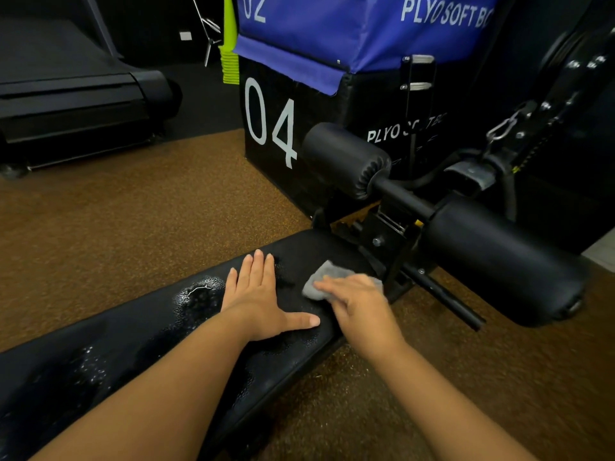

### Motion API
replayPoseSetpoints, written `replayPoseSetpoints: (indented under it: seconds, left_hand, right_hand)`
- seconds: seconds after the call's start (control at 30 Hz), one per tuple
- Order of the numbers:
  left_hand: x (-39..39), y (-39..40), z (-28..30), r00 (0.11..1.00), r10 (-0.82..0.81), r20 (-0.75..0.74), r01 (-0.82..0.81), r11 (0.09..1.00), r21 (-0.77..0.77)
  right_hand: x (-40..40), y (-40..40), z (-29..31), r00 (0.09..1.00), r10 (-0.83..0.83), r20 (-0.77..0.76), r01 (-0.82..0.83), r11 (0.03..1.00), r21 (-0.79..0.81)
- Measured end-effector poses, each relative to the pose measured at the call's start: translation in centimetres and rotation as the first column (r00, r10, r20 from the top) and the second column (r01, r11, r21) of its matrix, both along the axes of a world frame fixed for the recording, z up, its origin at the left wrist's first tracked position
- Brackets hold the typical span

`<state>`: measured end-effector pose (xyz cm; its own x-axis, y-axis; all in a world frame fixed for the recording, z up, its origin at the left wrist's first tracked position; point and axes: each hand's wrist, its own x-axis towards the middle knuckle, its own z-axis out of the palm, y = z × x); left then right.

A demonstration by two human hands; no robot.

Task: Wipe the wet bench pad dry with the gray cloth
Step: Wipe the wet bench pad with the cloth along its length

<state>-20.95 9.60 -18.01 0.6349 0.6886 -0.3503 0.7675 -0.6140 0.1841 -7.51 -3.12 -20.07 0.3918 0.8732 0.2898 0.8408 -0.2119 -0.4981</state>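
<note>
The black bench pad (126, 331) runs from the lower left toward the centre, and water droplets and puddles glisten on it. My left hand (259, 297) lies flat on the pad with straight, spread fingers, just right of a puddle. A small gray cloth (321, 279) lies on the pad's far end. My right hand (359, 304) presses down on the cloth with its fingers laid over it, covering the cloth's near part.
Two black foam roller pads (346, 161) on a bar stand just beyond the bench end. A black plyo box marked 04 (269, 121) with a blue box (359, 28) on top stands behind. A treadmill (76, 91) stands at the far left. The floor is brown speckled rubber (116, 227).
</note>
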Motion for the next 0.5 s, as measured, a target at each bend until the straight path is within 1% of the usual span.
replayPoseSetpoints:
  seconds: [0.07, 0.1, 0.13, 0.17, 0.27, 0.3, 0.33, 0.4, 0.5]
  left_hand:
    - [0.0, 0.1, 0.0, 1.000, -0.007, -0.008, 0.007, 1.000, -0.008]
    - [0.0, 0.1, 0.0, 1.000, -0.006, -0.007, 0.006, 1.000, -0.013]
    - [0.0, 0.2, 0.0, 1.000, -0.004, -0.005, 0.004, 1.000, -0.017]
    - [0.0, 0.2, 0.0, 1.000, -0.002, -0.003, 0.002, 1.000, -0.020]
    - [0.0, 0.2, 0.1, 1.000, 0.002, -0.009, -0.002, 1.000, -0.024]
    - [0.1, 0.2, 0.1, 1.000, 0.002, -0.014, -0.003, 1.000, -0.023]
    - [0.1, 0.2, 0.1, 1.000, 0.002, -0.019, -0.002, 1.000, -0.020]
    - [0.2, 0.2, 0.1, 1.000, -0.003, -0.027, 0.003, 1.000, -0.012]
    - [0.2, 0.3, 0.1, 0.999, -0.015, -0.036, 0.014, 1.000, -0.010]
  right_hand:
    - [0.1, -1.9, 0.5, 0.988, 0.152, 0.016, -0.151, 0.987, -0.052]
    - [0.9, -2.7, 0.8, 0.981, 0.194, 0.032, -0.191, 0.979, -0.078]
    - [2.0, -3.2, 1.0, 0.980, 0.195, 0.051, -0.189, 0.978, -0.092]
    - [3.1, -3.2, 1.1, 0.985, 0.158, 0.068, -0.152, 0.985, -0.086]
    - [4.2, -1.7, 0.6, 0.997, -0.062, 0.043, 0.063, 0.998, -0.021]
    - [3.5, -1.1, 0.4, 0.995, -0.096, 0.032, 0.097, 0.995, -0.007]
    - [2.4, -0.9, 0.2, 0.995, -0.096, 0.027, 0.096, 0.995, 0.003]
    - [0.7, -1.5, 0.1, 0.999, -0.021, 0.034, 0.020, 1.000, 0.008]
    - [1.0, -4.0, 0.5, 0.982, 0.179, 0.065, -0.178, 0.984, -0.026]
